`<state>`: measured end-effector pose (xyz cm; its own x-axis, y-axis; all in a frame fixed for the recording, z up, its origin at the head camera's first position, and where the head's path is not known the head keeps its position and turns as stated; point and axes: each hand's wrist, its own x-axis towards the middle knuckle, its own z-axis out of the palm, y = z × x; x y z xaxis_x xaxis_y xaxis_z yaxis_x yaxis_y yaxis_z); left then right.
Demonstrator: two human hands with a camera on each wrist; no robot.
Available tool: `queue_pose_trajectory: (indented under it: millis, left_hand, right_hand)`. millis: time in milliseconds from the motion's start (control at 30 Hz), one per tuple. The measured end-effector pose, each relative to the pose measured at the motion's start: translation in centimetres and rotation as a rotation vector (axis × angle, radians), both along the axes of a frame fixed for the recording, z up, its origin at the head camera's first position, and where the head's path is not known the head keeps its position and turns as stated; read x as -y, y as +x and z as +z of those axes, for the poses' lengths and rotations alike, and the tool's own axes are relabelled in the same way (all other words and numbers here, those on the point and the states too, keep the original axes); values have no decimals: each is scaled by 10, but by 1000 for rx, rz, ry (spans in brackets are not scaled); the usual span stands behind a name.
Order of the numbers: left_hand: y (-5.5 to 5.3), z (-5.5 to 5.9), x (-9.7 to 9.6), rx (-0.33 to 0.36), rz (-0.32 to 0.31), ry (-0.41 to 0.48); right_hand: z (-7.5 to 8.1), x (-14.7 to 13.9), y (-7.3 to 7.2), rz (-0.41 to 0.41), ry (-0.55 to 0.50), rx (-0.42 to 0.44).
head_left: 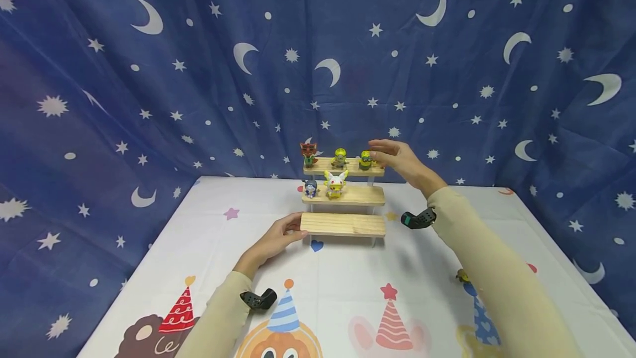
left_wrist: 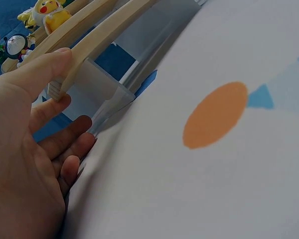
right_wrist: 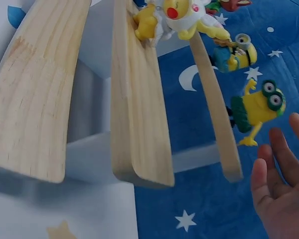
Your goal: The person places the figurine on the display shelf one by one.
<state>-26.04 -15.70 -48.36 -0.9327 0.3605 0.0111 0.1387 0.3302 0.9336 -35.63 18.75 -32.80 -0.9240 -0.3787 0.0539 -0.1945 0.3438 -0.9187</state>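
Note:
A three-tier wooden display stand (head_left: pixel 343 224) with clear supports stands at the back of the table. My left hand (head_left: pixel 275 241) pinches the left end of its lowest board, thumb on top and forefinger underneath, as the left wrist view shows. At the right end of the top tier stands a yellow minion figure (right_wrist: pixel 259 104) in green with goggles. Close beside it is my right hand (head_left: pixel 404 163), fingers loosely spread and holding nothing. Another minion (head_left: pixel 340 158) and a red fox figure (head_left: pixel 308 154) share that tier.
The middle tier bears a yellow figure in a white costume (head_left: pixel 335 184) and a small dark-blue-headed figure (head_left: pixel 311 188). A further small yellow figure (head_left: pixel 462 275) lies on the white tablecloth (head_left: pixel 328 286), partly behind my right sleeve. A blue starry curtain (head_left: pixel 278 82) hangs behind.

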Motion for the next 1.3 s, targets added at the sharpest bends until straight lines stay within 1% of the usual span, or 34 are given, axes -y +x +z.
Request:
queue_pose_trajectory:
  millis: [133,300,467,567,733,900,1000,1067,1200,1300]
  left_hand:
    - [0,0,-1,5,-1,12]
    - [1,2,0,7,8,10]
    - [2,3,1,25,20,0]
    - [2,4,2,21,21,-3]
    - [2,4,1,9,10,5]
    - [1,2,1,18,8,-2]
    - [1,1,1,23,18,-9]
    - [1,1,1,22,17,-9]
    - [1,2,1,13,3,-1]
    - [2,2,0,21,-2,2]
  right_hand:
    - [8,-11,7,-36,-2,3]
    - [19,-29,19,-64,64,-21]
    - [21,-47,36,-66,110,-43]
    - [16,-55,48,-61,145,-63]
    - [2,-71,67,-75,230,-113]
    - [-10,-101,82,-113,313,-153]
    - [-17,-121,87,-128,328,-140]
    - [-22,-134,89,-125,334,-115]
    - [-33,-158,95,-83,369,-64]
    - [-42,-177,100,-48,415,-47]
